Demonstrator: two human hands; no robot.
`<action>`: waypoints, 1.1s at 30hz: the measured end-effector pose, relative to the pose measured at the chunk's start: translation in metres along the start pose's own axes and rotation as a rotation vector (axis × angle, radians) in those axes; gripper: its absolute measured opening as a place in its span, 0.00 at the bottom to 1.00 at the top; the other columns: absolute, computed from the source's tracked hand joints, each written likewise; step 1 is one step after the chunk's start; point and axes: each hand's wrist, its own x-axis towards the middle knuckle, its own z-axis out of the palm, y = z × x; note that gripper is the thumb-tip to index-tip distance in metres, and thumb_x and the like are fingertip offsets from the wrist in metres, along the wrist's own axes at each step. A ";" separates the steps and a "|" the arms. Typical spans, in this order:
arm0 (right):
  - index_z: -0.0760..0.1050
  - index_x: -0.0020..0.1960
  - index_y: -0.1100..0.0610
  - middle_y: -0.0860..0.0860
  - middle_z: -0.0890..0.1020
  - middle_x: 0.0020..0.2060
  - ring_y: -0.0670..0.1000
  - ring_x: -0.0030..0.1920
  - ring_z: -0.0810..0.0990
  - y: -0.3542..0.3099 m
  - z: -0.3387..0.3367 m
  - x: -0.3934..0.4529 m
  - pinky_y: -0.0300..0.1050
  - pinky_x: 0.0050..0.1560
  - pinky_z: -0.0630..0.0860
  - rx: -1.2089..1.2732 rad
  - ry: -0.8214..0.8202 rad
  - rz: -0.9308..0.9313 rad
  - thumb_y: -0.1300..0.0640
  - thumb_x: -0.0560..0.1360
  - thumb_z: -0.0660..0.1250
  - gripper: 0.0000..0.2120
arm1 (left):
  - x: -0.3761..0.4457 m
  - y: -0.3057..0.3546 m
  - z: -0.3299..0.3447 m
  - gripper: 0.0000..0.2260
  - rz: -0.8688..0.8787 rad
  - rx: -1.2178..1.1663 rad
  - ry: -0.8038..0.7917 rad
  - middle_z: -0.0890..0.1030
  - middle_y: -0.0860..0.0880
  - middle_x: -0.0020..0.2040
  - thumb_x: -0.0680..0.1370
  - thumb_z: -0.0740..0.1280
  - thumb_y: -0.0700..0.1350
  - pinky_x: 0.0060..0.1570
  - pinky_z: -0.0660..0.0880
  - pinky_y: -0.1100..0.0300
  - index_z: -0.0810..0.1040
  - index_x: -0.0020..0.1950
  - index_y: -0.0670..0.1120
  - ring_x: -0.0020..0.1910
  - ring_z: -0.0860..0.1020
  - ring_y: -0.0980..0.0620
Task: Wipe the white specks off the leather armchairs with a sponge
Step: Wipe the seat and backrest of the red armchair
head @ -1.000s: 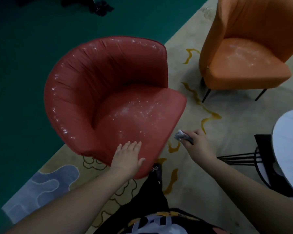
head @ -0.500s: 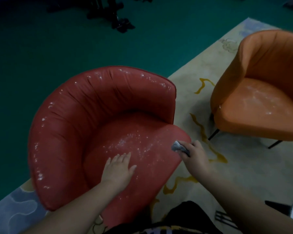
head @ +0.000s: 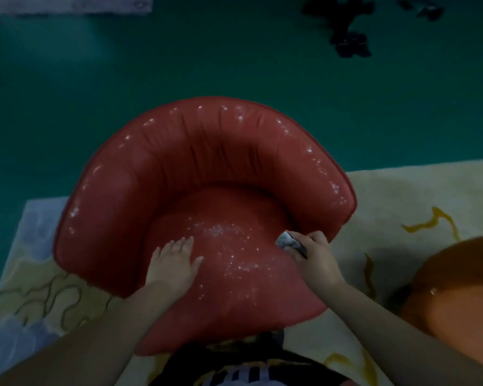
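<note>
Now we lean over red leather armchair [head: 207, 174]; right hand [head: 313, 254], gripping grey sponge [head: 286, 240], has moved from rug onto seat's right side. Left hand [head: 173, 260] stays flat, fingers straight. White specks [head: 223, 232] untouched; wiping about to begin.

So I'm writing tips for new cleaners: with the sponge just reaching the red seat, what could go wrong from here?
The specks lie loose in the middle of the red armchair seat, so a sweep by the sponge in the right hand may push them onto the rug. The left hand rests flat near them and may smear some. Specks along the backrest rim are easily missed.
</note>
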 end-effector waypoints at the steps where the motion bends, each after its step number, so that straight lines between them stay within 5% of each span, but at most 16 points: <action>1: 0.76 0.65 0.51 0.39 0.67 0.45 0.36 0.48 0.71 0.002 -0.002 0.009 0.20 0.47 0.64 0.000 -0.035 -0.029 0.54 0.75 0.70 0.19 | -0.006 0.000 0.004 0.29 -0.059 -0.033 -0.002 0.57 0.50 0.78 0.81 0.46 0.61 0.75 0.52 0.50 0.50 0.79 0.50 0.76 0.55 0.49; 9: 0.75 0.66 0.51 0.46 0.68 0.48 0.40 0.46 0.71 -0.017 0.031 0.045 0.20 0.48 0.65 -0.034 -0.257 -0.245 0.56 0.75 0.70 0.19 | -0.062 -0.012 0.038 0.28 -0.356 -0.180 0.041 0.58 0.50 0.77 0.81 0.48 0.61 0.73 0.56 0.48 0.53 0.78 0.51 0.75 0.59 0.48; 15: 0.75 0.66 0.48 0.41 0.67 0.46 0.41 0.48 0.72 -0.038 0.082 0.040 0.20 0.47 0.65 -0.041 -0.363 -0.314 0.56 0.76 0.69 0.19 | -0.092 -0.041 0.079 0.29 -0.474 -0.338 0.039 0.55 0.50 0.78 0.80 0.49 0.62 0.73 0.57 0.48 0.51 0.78 0.52 0.76 0.56 0.47; 25: 0.75 0.65 0.47 0.40 0.68 0.46 0.39 0.46 0.72 -0.038 0.222 0.039 0.18 0.46 0.64 0.000 -0.471 -0.337 0.55 0.75 0.69 0.19 | -0.081 -0.088 0.171 0.30 -0.475 -0.307 0.083 0.53 0.50 0.78 0.79 0.50 0.62 0.73 0.55 0.49 0.49 0.78 0.53 0.76 0.54 0.47; 33: 0.75 0.66 0.47 0.40 0.68 0.46 0.36 0.47 0.71 -0.012 0.353 0.058 0.18 0.47 0.64 -0.024 -0.585 -0.515 0.53 0.75 0.70 0.19 | -0.049 -0.116 0.276 0.33 -0.682 -0.466 0.105 0.49 0.51 0.79 0.77 0.54 0.65 0.74 0.53 0.50 0.52 0.78 0.52 0.77 0.50 0.48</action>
